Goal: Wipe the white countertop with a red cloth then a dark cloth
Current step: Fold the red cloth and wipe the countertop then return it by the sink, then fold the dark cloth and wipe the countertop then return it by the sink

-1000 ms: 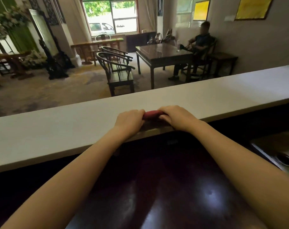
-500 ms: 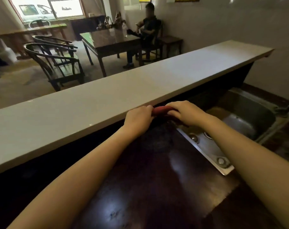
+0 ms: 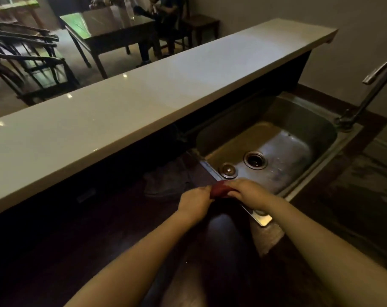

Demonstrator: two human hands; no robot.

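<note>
A bunched red cloth (image 3: 219, 190) is gripped between my left hand (image 3: 195, 201) and my right hand (image 3: 250, 193), held low over the dark lower counter (image 3: 99, 240) at the near left corner of the sink (image 3: 320, 160). Most of the cloth is hidden inside my fists. The long white countertop (image 3: 143, 100) runs diagonally above and behind my hands, apart from them. A dark cloth (image 3: 166, 182) lies crumpled on the lower counter under the white top's overhang, just left of my left hand.
The steel sink has a drain (image 3: 255, 160) and a stopper (image 3: 228, 170); a tap (image 3: 369, 89) stands at its far right. Beyond the countertop are a dark table (image 3: 112, 29), wooden chairs (image 3: 31, 63) and a seated person (image 3: 163, 16).
Both hands have carried the red cloth off the white countertop's edge, down and right to the sink corner. My view has turned right and downward.
</note>
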